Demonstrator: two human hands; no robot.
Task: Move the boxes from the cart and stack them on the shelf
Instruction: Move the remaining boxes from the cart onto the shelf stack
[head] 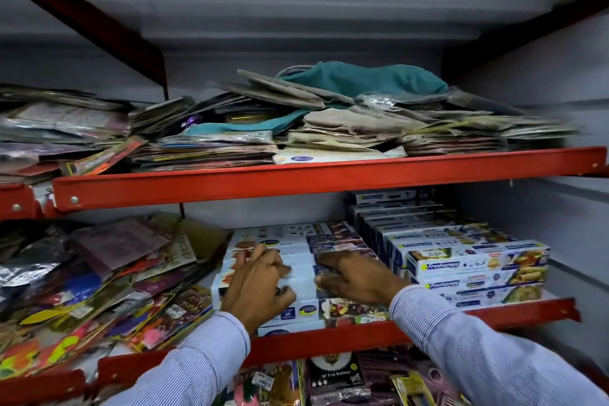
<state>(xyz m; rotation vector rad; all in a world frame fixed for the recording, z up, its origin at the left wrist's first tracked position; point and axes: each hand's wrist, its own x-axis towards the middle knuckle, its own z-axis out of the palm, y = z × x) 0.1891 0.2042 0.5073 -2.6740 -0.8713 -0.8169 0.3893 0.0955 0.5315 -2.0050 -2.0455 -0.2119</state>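
Long white boxes with food pictures (290,241) lie side by side in a row on the middle red shelf (362,336). My left hand (255,283) rests on the top of the front boxes, fingers curled over their left part. My right hand (356,277) lies flat on the same boxes just to the right, fingers spread and pointing left. Both hands press on the boxes; neither lifts one. To the right stands a taller stack of white and blue Freshwrapp boxes (474,260). The cart is out of view.
Loose colourful packets (99,280) slope in a heap on the shelf's left side. The upper shelf (296,181) carries piles of flat packets and a teal cloth bag (362,79). Below hang foil balloon packs (336,376). A grey wall closes the right.
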